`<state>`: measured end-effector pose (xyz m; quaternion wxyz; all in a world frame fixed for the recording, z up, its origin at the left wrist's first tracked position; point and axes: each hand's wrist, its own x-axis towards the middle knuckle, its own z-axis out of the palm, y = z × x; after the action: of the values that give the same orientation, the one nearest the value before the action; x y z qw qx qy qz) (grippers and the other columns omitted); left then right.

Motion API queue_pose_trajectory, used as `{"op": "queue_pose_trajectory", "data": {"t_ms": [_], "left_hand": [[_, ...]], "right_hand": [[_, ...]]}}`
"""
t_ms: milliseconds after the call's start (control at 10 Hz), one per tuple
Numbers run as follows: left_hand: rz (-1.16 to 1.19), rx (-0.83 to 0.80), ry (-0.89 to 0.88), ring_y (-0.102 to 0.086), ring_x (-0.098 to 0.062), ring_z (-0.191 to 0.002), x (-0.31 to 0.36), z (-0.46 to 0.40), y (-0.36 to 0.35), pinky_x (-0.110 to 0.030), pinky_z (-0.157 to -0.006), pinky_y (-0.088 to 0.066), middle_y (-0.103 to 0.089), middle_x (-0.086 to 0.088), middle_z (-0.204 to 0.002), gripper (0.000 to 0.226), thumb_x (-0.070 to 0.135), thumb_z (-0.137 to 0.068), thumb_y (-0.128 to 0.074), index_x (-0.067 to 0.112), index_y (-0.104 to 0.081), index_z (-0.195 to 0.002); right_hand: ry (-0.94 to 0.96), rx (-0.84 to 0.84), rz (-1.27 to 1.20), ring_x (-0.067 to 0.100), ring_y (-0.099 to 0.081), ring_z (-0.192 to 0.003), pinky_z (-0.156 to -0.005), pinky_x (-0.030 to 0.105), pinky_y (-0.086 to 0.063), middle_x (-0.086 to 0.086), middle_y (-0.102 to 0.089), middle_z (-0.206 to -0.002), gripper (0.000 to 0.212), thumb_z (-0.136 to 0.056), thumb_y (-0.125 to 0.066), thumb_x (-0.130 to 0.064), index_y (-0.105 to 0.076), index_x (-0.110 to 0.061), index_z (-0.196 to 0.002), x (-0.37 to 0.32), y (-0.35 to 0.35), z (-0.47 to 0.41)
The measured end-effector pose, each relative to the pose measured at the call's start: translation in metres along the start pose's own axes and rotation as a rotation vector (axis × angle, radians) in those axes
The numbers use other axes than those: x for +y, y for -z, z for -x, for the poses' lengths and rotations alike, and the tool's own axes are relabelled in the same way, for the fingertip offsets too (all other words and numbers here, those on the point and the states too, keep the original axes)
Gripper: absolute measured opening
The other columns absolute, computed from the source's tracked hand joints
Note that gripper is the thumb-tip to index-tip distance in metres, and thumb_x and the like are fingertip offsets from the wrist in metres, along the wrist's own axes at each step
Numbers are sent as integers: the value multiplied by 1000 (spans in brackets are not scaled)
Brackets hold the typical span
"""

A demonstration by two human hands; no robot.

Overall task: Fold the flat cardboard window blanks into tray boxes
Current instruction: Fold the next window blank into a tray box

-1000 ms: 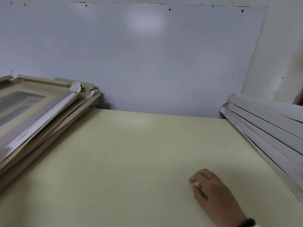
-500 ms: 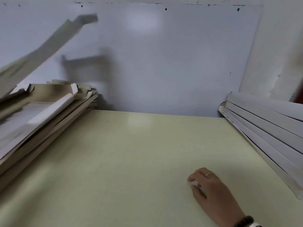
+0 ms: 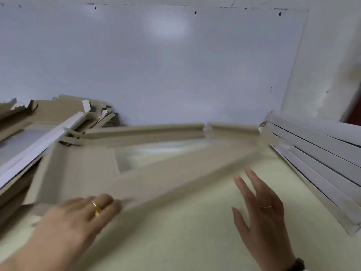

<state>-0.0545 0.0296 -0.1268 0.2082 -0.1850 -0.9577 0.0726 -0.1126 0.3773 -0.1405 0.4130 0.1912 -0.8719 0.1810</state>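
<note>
- Pale yellow-green tabletop [image 3: 175,237] serves as the landmark; nearest the viewer, both hands are over it.
- At its near left, the left hand [image 3: 78,218], wearing a gold ring, has its fingers on the near edge of a flat tan cardboard window blank [image 3: 82,173]. Blur hides whether they curl under the edge or merely press on top, so I cannot tell the grasp.
- At the near right of the tabletop, the right hand [image 3: 259,208] is raised with fingers straight and spread wide, holding nothing and just short of the blank's right-hand strip.
- Across the middle of the tabletop the blank lies tilted and smeared by motion. Its clear window shows the tabletop through it, and its far flap reaches the back edge. No side appears folded up yet, so this piece looks to be at the very start of folding.
- On the tabletop's left side, a messy heap of tan and white flat cardboard blanks [image 3: 39,130] remains, so plenty of work seems left.
- Along the tabletop's right side, a leaning row of white, long-edged cardboard pieces [image 3: 316,153] is stacked; these may be finished trays, though their form is not clear.
- Behind the tabletop stands a pale grey-white wall panel [image 3: 175,65].
</note>
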Motion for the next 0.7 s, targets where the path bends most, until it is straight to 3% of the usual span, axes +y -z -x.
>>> {"op": "queue_pose_trajectory", "data": {"t_ms": [100,200,300,400,500,600,700], "left_hand": [[-16,265,-229,-57,-15,-62,24,-17,13,-22,-50,-44,-51,1,-92,34,12,-100,-16,14,-50,-99],[69,218,-208,-49,-11,-78,17,-17,9,-25,-66,-38,-45,4,-96,36,13,-101,-12,15,-48,-99],[36,212,-139,-46,-10,-85,2,-10,-14,-24,-71,-36,-45,7,-98,36,14,-100,-11,19,-47,-97],[168,26,-8,-49,-4,-83,-2,-7,-22,-19,-70,-40,-54,17,-95,20,33,-92,-32,29,-51,-90],[426,-75,217,-52,7,-89,4,-7,-22,-10,-69,-41,-56,36,-88,47,74,-83,-22,49,-59,-68],[569,-70,329,-56,-2,-78,10,-16,-32,-19,-69,-40,-56,19,-81,27,55,-86,-47,45,-54,-62],[401,-3,400,-55,-16,-86,10,-28,-47,-29,-78,-41,-52,7,-92,14,42,-89,-55,31,-53,-80]], "right_hand": [[125,-78,60,21,-42,-125,-105,37,-25,5,-47,-138,58,-72,-45,-11,-47,-17,-130,1,-4,2],[254,-209,49,14,-67,-93,-91,29,-43,0,-71,-103,30,-63,-64,-8,-73,-15,-91,6,-9,5],[277,-402,30,8,-69,-64,-55,17,-53,-9,-73,-75,26,-47,-72,-8,-75,-20,-69,1,-8,5],[332,-499,-13,3,-69,-78,-64,16,-54,-13,-73,-87,19,-61,-77,-33,-76,-25,-78,-9,-12,9],[233,-561,-139,-1,-65,-93,-78,13,-50,-16,-71,-97,38,-89,-43,-51,-75,-31,-85,-15,-11,6],[44,-646,-308,-1,-57,-106,-97,14,-39,-13,-66,-113,22,-92,-54,-31,-72,-22,-102,-8,-20,-3],[-53,-723,-246,-1,-36,-126,-110,15,-20,-15,-43,-138,36,-93,-51,-33,-54,-26,-128,18,-34,-3]]}}
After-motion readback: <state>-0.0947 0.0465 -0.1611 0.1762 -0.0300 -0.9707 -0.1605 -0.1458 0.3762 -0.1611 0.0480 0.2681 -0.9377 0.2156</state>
